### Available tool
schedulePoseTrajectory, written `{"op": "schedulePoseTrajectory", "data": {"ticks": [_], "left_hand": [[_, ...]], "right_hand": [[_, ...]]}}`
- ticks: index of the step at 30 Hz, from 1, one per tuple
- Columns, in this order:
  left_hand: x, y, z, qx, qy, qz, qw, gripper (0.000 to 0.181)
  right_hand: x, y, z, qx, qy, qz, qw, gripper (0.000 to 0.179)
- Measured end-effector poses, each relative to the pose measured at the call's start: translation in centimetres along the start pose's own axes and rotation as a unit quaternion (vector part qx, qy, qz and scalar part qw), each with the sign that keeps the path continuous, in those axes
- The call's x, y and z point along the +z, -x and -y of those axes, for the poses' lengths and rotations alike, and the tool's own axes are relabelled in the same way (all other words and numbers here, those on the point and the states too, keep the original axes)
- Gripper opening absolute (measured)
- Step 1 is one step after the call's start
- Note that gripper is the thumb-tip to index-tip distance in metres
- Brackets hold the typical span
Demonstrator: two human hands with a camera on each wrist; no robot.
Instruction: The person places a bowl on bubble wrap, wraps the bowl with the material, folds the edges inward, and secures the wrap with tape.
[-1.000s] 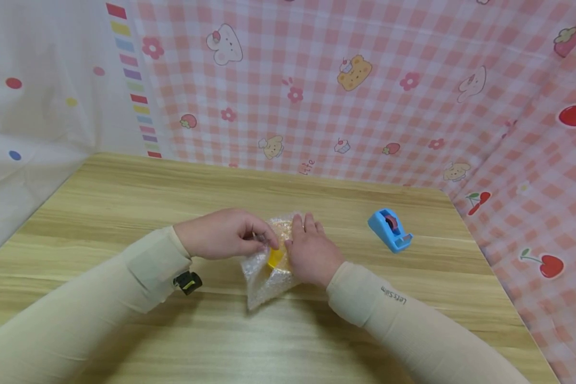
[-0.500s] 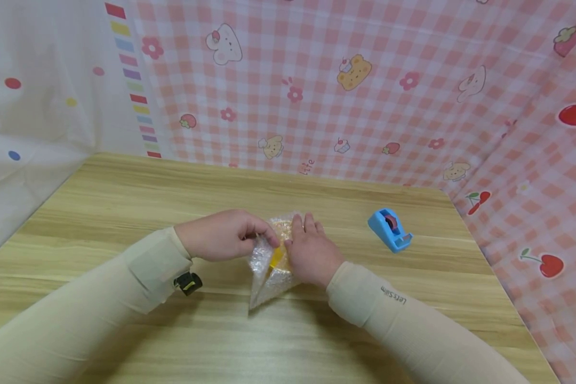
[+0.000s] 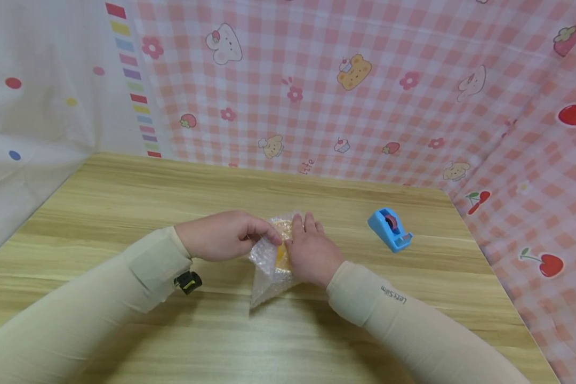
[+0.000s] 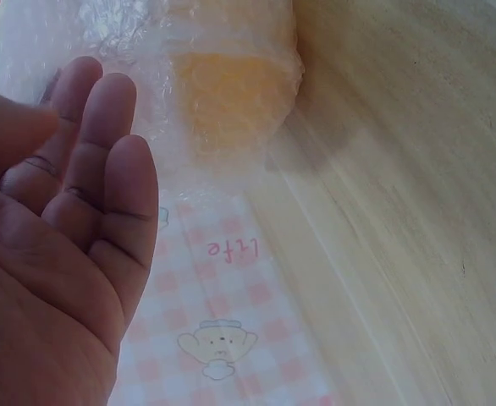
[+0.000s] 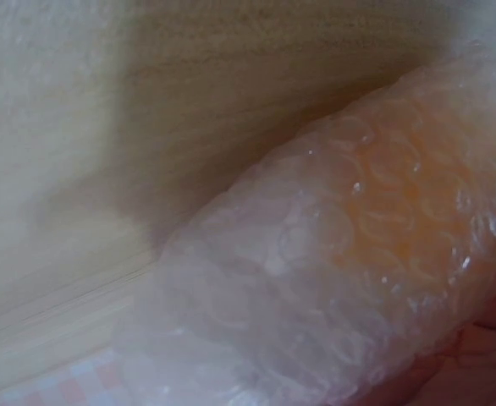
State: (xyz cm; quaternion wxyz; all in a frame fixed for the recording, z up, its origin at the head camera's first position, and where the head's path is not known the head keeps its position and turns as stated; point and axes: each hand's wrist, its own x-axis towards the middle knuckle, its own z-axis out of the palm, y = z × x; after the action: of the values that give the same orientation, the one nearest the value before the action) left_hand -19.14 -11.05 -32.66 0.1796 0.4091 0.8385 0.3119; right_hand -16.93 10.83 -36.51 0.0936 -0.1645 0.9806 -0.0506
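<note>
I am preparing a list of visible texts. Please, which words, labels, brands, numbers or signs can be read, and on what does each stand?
"Let'sSlim", on the right sleeve; small, so uncertain.
"life", on the pink checkered cloth.
Black wrist device: too small to tell.
No readable text shows on the bubble wrap or blue tape dispenser.

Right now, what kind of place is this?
Probably a little craft or packing corner, though I can't tell what room it's in. There's a wooden-looking table, pink checked cloth hung behind it, and a tape dispenser near bubble wrap.
</note>
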Motion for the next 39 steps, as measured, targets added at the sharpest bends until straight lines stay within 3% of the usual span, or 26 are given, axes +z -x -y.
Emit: {"op": "schedulePoseTrajectory", "data": {"ticks": [12, 26, 39], "left_hand": [[0.3, -0.3, 0.0, 0.008, 0.007, 0.002, 0.9999, 0.029], [1.5, -1.3, 0.2, 0.005, -0.021, -0.040, 0.9990, 0.029], [2.3, -2.2, -0.2, -0.028, -0.029, -0.052, 0.9978, 0.026]], "right_hand": [[0.0, 0.0, -0.1, 0.008, -0.025, 0.000, 0.9997, 0.067], [-0.1, 0.1, -0.1, -0.017, -0.001, -0.009, 0.9998, 0.064], [0.1, 0.1, -0.2, -0.032, 0.001, -0.020, 0.9993, 0.062]]}}
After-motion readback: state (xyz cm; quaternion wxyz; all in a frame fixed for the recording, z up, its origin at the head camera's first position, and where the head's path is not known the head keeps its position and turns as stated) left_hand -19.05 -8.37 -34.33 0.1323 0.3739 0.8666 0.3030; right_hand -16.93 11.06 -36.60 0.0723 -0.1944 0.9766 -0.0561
